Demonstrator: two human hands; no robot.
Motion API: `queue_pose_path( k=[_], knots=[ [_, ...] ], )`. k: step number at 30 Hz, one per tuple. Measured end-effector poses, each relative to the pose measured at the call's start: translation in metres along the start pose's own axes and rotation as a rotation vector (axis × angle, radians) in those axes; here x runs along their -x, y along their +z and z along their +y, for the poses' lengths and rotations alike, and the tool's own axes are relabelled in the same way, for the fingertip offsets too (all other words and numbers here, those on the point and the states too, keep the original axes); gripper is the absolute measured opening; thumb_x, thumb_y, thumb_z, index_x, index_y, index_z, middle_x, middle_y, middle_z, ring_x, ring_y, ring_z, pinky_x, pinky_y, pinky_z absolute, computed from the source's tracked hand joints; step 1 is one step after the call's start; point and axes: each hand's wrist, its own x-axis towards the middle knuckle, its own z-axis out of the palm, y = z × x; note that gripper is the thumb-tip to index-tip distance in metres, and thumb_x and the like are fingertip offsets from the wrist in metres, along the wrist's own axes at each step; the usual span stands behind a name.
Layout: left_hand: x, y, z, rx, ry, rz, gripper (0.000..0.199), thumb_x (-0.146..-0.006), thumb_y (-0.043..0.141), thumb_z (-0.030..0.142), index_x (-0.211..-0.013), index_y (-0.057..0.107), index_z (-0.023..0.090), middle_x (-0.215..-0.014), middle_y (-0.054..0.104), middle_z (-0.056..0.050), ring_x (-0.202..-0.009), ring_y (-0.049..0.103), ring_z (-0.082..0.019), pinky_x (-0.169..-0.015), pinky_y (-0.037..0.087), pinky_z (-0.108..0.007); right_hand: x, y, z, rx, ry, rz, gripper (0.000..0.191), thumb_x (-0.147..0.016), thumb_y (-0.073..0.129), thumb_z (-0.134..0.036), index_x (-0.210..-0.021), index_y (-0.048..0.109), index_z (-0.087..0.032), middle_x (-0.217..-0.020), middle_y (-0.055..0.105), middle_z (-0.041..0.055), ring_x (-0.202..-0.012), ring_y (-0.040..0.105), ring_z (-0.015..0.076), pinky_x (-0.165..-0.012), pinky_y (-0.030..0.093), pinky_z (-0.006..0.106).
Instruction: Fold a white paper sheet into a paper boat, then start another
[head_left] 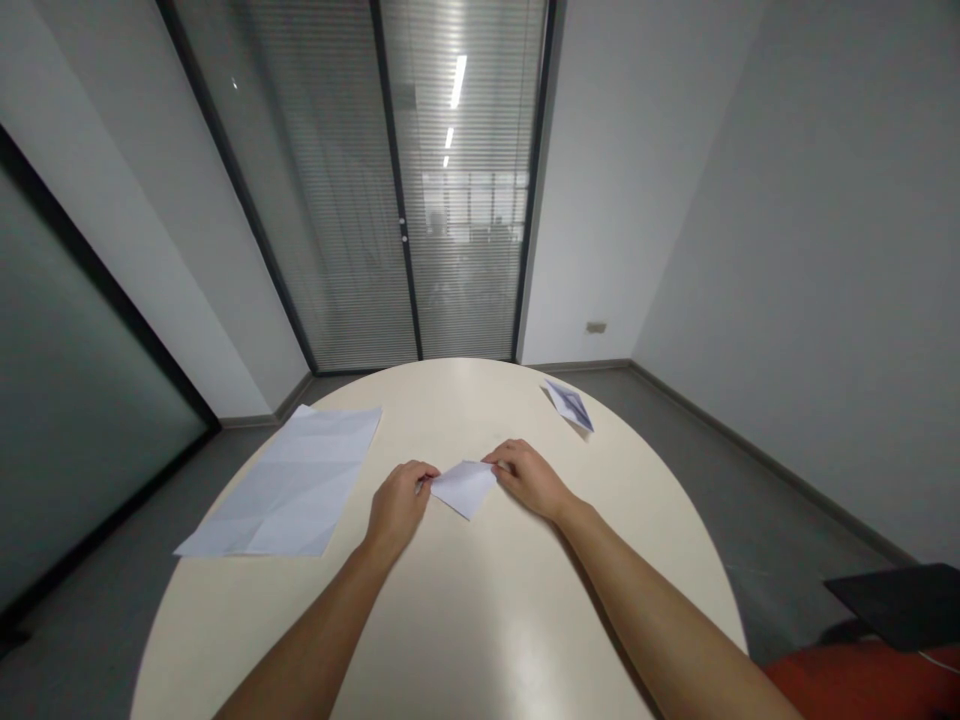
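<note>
Between my hands, a small folded piece of white paper (465, 487) is held just at or above the tabletop; I cannot tell whether it touches. One corner points down toward me. My left hand (400, 505) pinches its left corner between thumb and fingers. At the opposite corner, my right hand (530, 478) pinches the paper the same way, thumb below and fingers above. Farther off to the right lies another folded paper piece (571, 408), partly raised and shaded inside. A large white sheet (296, 480) with fold creases spreads flat to the left of my left hand.
The round cream table (465, 620) carries all the paper. The large sheet reaches the table's left edge. At lower right, a flat black object (900, 603) sits above something red (855, 685). Beyond the table stand a glass partition with blinds (465, 290) and white walls.
</note>
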Motion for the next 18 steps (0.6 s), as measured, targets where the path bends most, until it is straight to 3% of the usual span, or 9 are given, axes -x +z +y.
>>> queue_pose_path(
  k=[18],
  knots=[
    [0.009,-0.010,0.022,-0.213,0.024,-0.057,0.023,-0.085,0.054,0.008,-0.088,0.071,0.022,-0.096,0.075,-0.003,-0.095,0.066,-0.021,-0.083,0.049,-0.032,0.003,0.000,-0.002,0.040,-0.042,-0.034,0.038,-0.078,0.056,-0.001,-0.095,0.081,-0.023,-0.100,0.075,0.0051,-0.099,0.063,0.0217,-0.093,0.049,0.036]
  ],
)
